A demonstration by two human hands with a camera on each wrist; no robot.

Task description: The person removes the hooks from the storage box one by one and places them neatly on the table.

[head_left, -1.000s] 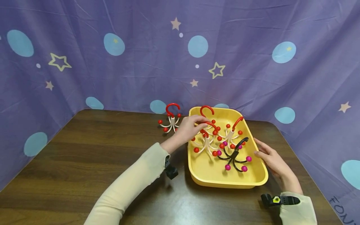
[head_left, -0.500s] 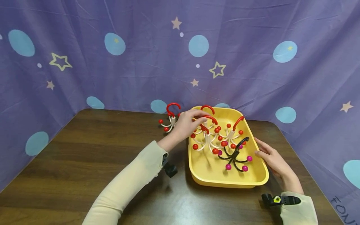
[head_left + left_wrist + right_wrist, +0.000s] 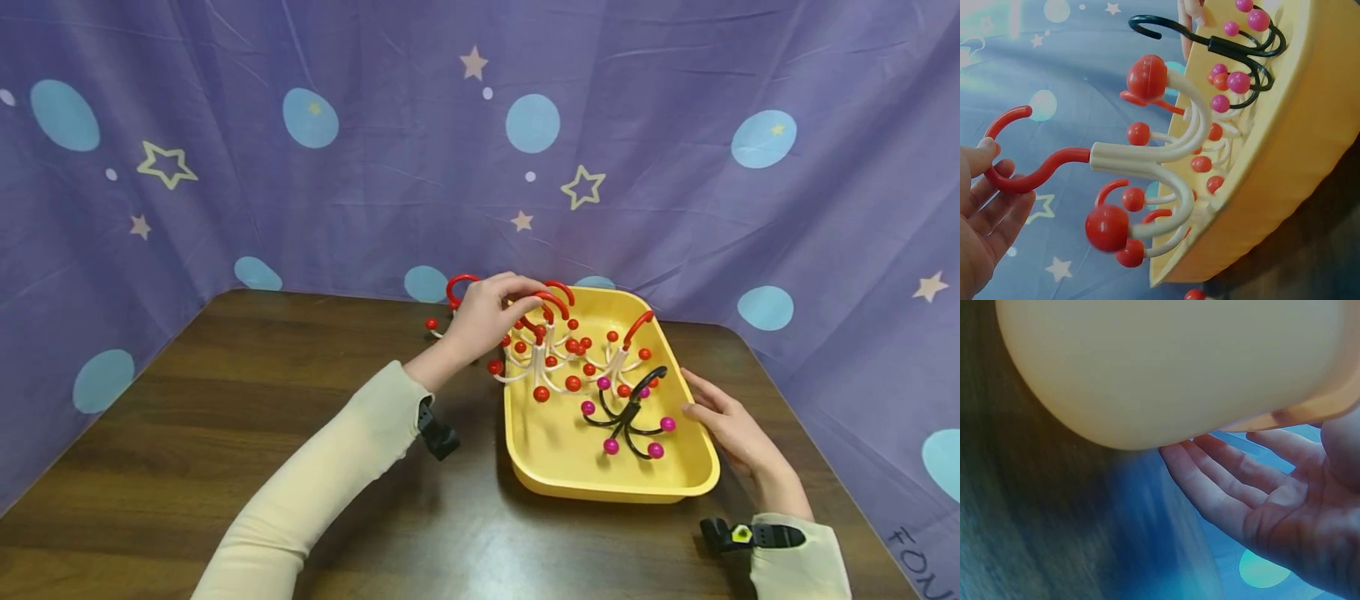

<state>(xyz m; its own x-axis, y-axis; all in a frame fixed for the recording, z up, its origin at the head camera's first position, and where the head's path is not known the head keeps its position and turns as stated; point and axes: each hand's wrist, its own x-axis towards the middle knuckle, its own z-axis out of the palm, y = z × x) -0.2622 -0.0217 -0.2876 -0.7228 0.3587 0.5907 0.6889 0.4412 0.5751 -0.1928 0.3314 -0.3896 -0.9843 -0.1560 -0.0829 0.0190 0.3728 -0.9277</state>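
Observation:
My left hand (image 3: 480,317) pinches the red hook end of a white multi-arm hanger (image 3: 1125,156) with red ball tips. This hanger is raised over the left rim of a yellow plastic bin (image 3: 600,487). Inside the bin are a black hanger (image 3: 628,412) with magenta balls and a white-and-red hanger (image 3: 617,363). Another white-and-red one stands at the back, partly hidden by the held hanger. My right hand (image 3: 738,429) touches the bin's right side, its fingers fairly straight against the outer wall (image 3: 1166,375) in the right wrist view.
On the table left of the bin, one more hanger with a red hook (image 3: 459,280) is mostly covered by my left hand. Brown wooden tabletop (image 3: 225,417) surrounds the bin. A purple curtain (image 3: 420,167) hangs behind the table's back edge.
My left hand has lifted the white-and-red hanger and moved it up and left, toward the bin's left rim. The right hand has stayed at the bin's side.

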